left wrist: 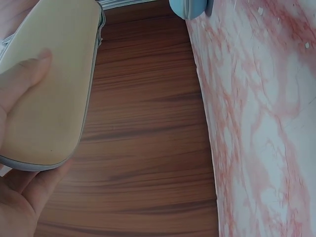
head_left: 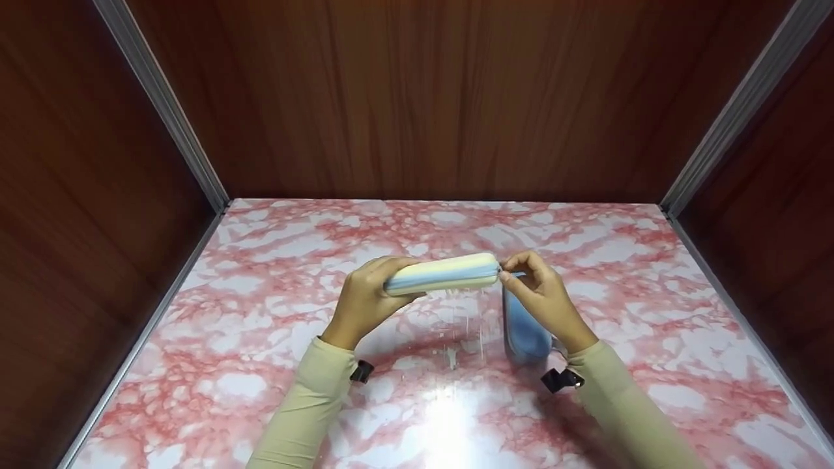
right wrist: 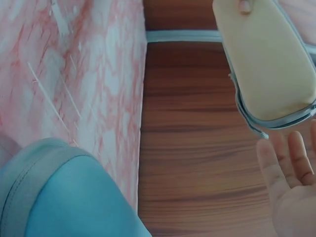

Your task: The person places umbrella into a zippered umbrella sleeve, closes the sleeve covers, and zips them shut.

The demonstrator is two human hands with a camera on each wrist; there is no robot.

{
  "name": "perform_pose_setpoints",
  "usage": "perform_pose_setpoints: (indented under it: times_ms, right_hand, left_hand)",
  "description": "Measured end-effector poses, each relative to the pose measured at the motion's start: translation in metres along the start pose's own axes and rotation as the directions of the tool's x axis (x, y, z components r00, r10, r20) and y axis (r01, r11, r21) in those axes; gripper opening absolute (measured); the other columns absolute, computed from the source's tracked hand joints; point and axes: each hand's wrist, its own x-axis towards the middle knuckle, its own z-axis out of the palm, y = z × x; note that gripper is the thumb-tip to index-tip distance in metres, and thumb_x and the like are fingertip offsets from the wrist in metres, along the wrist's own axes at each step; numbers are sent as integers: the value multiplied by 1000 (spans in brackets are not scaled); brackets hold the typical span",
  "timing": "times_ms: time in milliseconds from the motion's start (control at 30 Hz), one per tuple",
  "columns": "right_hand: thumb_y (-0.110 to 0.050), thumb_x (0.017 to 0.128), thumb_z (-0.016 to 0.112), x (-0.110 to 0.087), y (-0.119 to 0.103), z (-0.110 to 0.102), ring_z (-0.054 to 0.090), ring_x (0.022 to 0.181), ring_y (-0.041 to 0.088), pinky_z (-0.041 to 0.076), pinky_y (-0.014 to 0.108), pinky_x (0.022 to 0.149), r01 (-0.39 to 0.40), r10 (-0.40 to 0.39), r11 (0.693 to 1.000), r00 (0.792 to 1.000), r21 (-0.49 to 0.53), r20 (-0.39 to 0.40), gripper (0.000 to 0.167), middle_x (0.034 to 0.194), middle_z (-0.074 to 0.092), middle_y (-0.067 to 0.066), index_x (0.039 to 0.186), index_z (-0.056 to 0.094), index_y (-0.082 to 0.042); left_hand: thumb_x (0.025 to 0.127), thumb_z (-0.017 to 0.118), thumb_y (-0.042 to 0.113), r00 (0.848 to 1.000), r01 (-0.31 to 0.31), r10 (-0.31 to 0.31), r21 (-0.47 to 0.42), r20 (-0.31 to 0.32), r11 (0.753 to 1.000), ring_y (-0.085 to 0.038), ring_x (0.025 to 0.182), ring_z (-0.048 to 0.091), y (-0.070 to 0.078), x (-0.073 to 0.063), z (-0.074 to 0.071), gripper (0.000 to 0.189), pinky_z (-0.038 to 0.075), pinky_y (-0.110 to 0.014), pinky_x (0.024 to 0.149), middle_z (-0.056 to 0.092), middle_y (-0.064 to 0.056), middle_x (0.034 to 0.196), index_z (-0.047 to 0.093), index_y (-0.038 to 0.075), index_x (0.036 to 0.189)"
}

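A pale yellow zip case [head_left: 443,272] with a blue zipper band round its side is held up off the table. My left hand [head_left: 371,296] grips its left end, thumb flat on the yellow face in the left wrist view. At the case's right end, the thumb and forefinger of my right hand [head_left: 537,293] pinch the zipper pull. A loose zipper tail [right wrist: 264,134] hangs there near the other fingers, which are spread in the right wrist view. Below my right hand, a blue case [head_left: 526,329] rests on the table, partly hidden by that hand.
The table [head_left: 260,378] has a glossy red and white marbled top with a bright glare near the front. Dark wood panels [head_left: 417,98] with metal corner strips [head_left: 163,98] enclose it at the back and both sides.
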Motion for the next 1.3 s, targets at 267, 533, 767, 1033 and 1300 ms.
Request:
perform_pose_setpoints:
  times_ms: [267, 533, 767, 1033, 1300]
  right_hand:
    - [-5, 84, 81, -2, -10, 3, 55, 117, 27, 48, 35, 96, 10, 5, 990, 994, -138, 112, 62, 130, 57, 12, 138, 51, -4]
    - [-5, 80, 84, -4, -30, 9, 58, 107, 22, 48, 34, 91, 37, -9, 979, 990, -199, 138, 63, 125, 62, 8, 137, 57, -4]
    - [1, 79, 84, -5, -28, 11, 61, 103, 23, 51, 29, 88, 117, -103, 989, 985, -93, 139, 55, 119, 65, 8, 128, 60, -3]
    - [11, 75, 82, -10, -33, 16, 62, 99, 21, 52, 26, 81, 177, -171, 983, 979, -48, 114, 56, 115, 65, 12, 124, 59, 2]
    - [11, 72, 83, -10, -45, 22, 60, 94, 17, 50, 21, 75, 283, -270, 946, 958, -157, 101, 55, 112, 63, 13, 120, 59, 6]
  left_hand:
    - [75, 89, 27, 1000, -5, 7, -77, 19, 997, -12, 100, 67, -1, -1, 4, 45, 55, -34, 85, 72, 4, 110, 73, 16, 116]
    - [75, 89, 26, 998, 48, -38, -194, 56, 980, -12, 100, 66, -2, -4, 6, 47, 54, -34, 85, 72, 7, 112, 73, 16, 118]
    - [73, 90, 28, 991, 109, -85, -261, 103, 959, -12, 101, 66, 0, -3, 4, 50, 53, -35, 86, 71, 10, 115, 73, 19, 119]
    - [72, 91, 28, 983, 139, -101, -262, 152, 955, -12, 101, 65, 2, -1, 2, 52, 53, -36, 86, 70, 12, 115, 72, 23, 121]
    - [75, 90, 22, 980, 101, -76, -130, 184, 986, -10, 102, 63, 5, 2, 6, 50, 51, -35, 90, 70, 6, 114, 71, 14, 120]
